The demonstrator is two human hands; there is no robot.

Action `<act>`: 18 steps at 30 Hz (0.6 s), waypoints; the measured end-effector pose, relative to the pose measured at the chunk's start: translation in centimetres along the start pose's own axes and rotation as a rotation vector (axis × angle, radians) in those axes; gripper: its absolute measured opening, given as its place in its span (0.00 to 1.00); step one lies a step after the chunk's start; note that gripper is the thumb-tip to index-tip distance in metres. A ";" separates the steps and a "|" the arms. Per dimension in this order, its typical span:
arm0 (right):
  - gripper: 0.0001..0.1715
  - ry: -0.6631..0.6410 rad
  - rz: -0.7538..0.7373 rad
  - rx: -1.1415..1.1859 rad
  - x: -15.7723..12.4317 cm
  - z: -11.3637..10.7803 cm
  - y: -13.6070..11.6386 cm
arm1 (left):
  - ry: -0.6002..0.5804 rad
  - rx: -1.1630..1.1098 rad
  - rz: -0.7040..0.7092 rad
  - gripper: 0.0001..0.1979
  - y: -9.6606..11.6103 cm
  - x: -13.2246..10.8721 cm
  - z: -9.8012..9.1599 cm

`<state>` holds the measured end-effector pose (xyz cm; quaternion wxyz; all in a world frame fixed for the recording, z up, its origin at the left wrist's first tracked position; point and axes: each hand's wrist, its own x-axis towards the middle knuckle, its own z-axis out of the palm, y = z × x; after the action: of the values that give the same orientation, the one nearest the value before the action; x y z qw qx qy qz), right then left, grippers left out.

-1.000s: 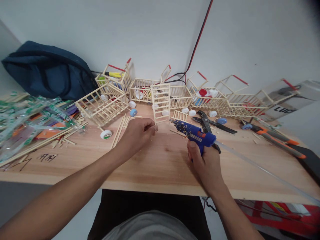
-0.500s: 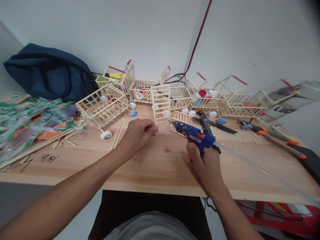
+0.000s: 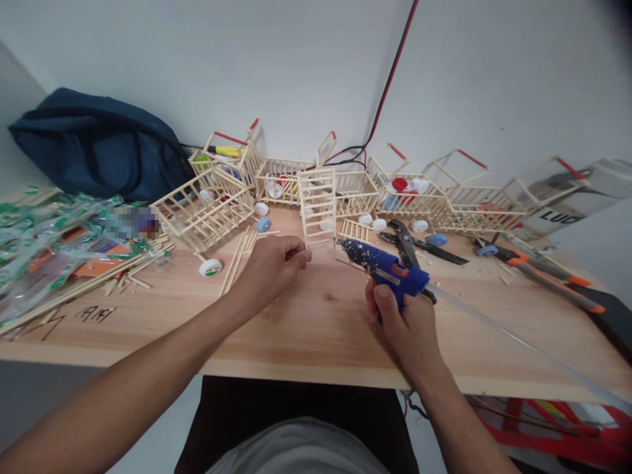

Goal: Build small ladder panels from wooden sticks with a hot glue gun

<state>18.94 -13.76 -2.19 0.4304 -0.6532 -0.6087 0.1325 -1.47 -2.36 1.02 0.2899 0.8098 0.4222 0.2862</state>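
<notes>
My right hand (image 3: 405, 322) is wrapped round the handle of a blue hot glue gun (image 3: 382, 263), its barrel speckled with pale crumbs. The nozzle is at the lower right corner of a ladder-like wooden stick frame (image 3: 317, 204); whether it touches is unclear. At the frame's lower left end, my left hand (image 3: 274, 263) is closed, with thumb and forefinger pinched on it. The frame stands tilted in front of small stick carts. A clear glue stick (image 3: 494, 322) trails from the back of the gun.
Several stick carts with red handles, such as one cart (image 3: 205, 210), line the wall. Bottle-cap wheels (image 3: 210, 267) lie around. Black pliers (image 3: 405, 242) and orange-handled pliers (image 3: 548, 276) rest right. Loose sticks (image 3: 239, 257), plastic wrappers (image 3: 64, 243) and a blue bag (image 3: 99, 141) are left.
The rear of the glue gun has shifted slightly right and down, its nozzle staying by the frame's corner. My right thumb has moved on the handle. My left hand stays in place.
</notes>
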 end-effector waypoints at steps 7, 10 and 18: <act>0.27 -0.014 0.055 0.379 -0.3 -0.2 -0.4 | 0.012 -0.015 0.001 0.13 -0.3 0.1 0.1; 0.26 -0.040 0.012 0.433 -0.1 -0.8 -0.8 | 0.005 -0.050 -0.005 0.14 -0.5 0.2 0.1; 0.15 -0.333 -0.262 -0.186 0.8 -2.9 -1.2 | -0.008 -0.130 0.000 0.14 -0.6 0.3 -0.1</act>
<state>20.27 -14.31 0.69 0.2754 -0.5746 -0.7605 0.1249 -1.72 -1.82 0.75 0.3436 0.7904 0.4016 0.3098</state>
